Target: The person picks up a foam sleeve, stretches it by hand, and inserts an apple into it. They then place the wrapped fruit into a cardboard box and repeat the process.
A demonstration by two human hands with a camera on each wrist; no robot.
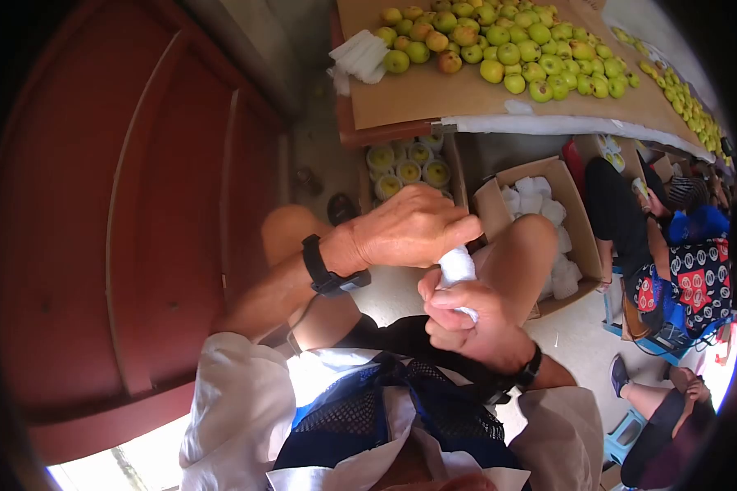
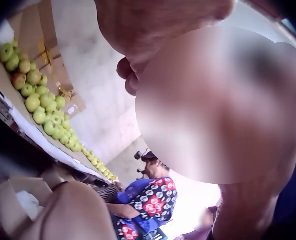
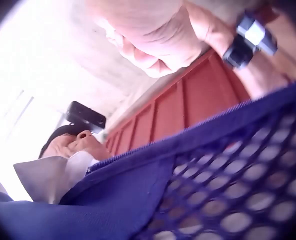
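The left hand (image 1: 413,225) grips the upper end of a white sleeve (image 1: 458,267); the right hand (image 1: 473,315) grips its lower end. Beyond, an open carton (image 1: 582,236) of white bundles (image 1: 553,211) rests on the floor (image 1: 580,337). A red panelled door (image 1: 172,245) stands at left. Farther out, the brown tabletop (image 1: 409,102) carries loose green apples (image 1: 508,54). A label (image 2: 74,108) on the background cardboard (image 2: 30,22) is too small to read.

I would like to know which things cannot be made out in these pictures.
Head view: the inside of the white roll, covered by its own material, the left hand and the right hand.
Head view: whether the white bundles in the cardboard box contain anything; their outer layer hides it.
Head view: the farthest apples, too small to count.
Left wrist view: whatever lies behind the large blurred patch.
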